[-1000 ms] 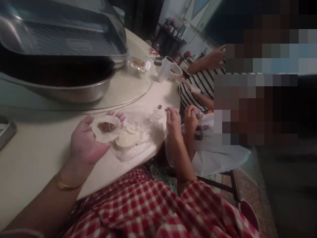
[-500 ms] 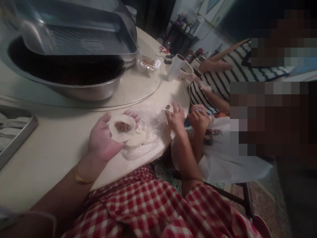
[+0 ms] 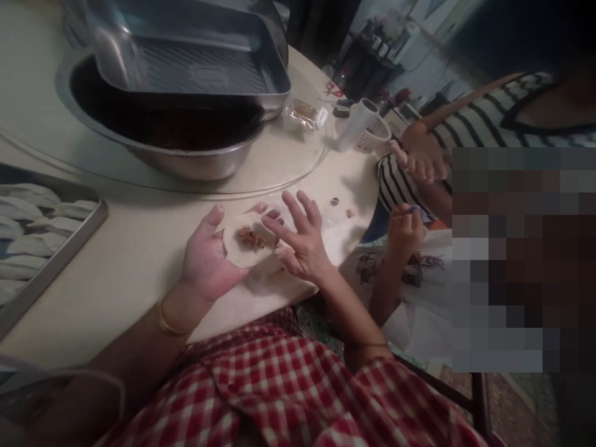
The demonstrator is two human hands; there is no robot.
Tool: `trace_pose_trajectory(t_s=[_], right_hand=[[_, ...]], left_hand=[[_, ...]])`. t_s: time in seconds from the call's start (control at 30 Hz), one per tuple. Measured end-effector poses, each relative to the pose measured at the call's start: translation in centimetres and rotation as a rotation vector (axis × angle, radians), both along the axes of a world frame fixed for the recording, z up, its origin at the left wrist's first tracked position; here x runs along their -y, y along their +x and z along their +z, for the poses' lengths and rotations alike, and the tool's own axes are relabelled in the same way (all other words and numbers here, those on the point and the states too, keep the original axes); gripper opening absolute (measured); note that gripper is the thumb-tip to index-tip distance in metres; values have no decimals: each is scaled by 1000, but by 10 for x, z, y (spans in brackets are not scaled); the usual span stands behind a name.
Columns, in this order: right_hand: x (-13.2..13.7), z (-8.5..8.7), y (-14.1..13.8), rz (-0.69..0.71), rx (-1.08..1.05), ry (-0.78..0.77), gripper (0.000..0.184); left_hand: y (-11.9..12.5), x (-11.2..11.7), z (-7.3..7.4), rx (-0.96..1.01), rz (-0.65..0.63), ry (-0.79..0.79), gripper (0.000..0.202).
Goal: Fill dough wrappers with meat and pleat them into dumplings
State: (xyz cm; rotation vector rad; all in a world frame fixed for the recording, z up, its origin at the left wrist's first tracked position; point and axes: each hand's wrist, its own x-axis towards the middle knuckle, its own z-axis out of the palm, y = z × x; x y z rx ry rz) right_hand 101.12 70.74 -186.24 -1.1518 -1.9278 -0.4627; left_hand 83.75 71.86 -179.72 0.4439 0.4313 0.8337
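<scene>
A round dumpling wrapper [image 3: 238, 248] with a mound of brown meat filling [image 3: 251, 238] in its middle lies across the palm and fingers of my left hand [image 3: 207, 257]. The left thumb sticks up beside it. My right hand [image 3: 302, 242] is at the wrapper's right side with its fingers spread and nothing in them. Whether its fingertips touch the wrapper's edge I cannot tell. Behind and below my right hand, clear plastic and the stacked wrappers on the table are mostly hidden.
A large metal bowl [image 3: 186, 164] of dark filling stands on the turntable, with a metal tray [image 3: 195, 68] resting over it. At left is a tray [image 3: 88, 226] of folded dumplings [image 3: 35, 239]. A white basket [image 3: 375, 133] stands farther back. Two people sit to the right.
My right hand has moved from the table's right edge, near the other person, to beside the wrapper in my left hand. The view has swung left, showing more of the dumpling tray.
</scene>
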Motion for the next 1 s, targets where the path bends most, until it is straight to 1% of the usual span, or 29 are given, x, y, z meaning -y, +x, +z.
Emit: trace_pose_trajectory(t_s=[0.07,0.13,0.23,0.3,0.37,0.47,0.53,0.63,0.7,0.73,0.77,0.8,0.87,0.9,0.93,1.0], right_hand=[[-6,-2,-1,-33,46,-13,51],[-7,-5,1,-37,70,3,52],[-1,-10,4,-4,91,50,55],[5,-13,3,5,110,50,58],[11,-14,-1,5,137,2,61],[19,-13,-11,15,170,-121,62],[22,-13,-19,22,179,-185,62],[24,-13,-25,40,185,-207,61],[25,-15,-20,56,175,-183,58],[25,-16,-14,42,148,-159,58],[24,-17,-6,-4,98,-133,57],[23,-18,5,-82,26,-104,57],[18,-19,29,-314,-140,-79,54],[15,-19,40,-419,-199,-91,52],[10,-19,51,-492,-235,-111,50],[0,-21,66,-570,-258,-175,49]], left_hand=[[-4,-3,-2,23,-7,27,60],[-7,-5,-4,37,-2,62,62],[-11,-8,-2,54,10,74,65],[-11,-7,1,48,32,56,65],[-10,-5,6,23,82,34,64],[-7,-1,11,-12,157,2,66],[-5,0,12,-19,166,-13,67],[-6,0,10,-12,148,-26,66],[-7,-1,8,0,154,-16,65],[-7,-2,7,10,167,-8,66],[-8,-3,6,21,178,-2,66],[-8,-3,5,34,190,3,65],[-8,-4,5,57,199,9,65],[-7,-3,4,63,194,17,65],[-7,-3,4,64,190,28,65],[-5,-2,4,61,168,43,64]])
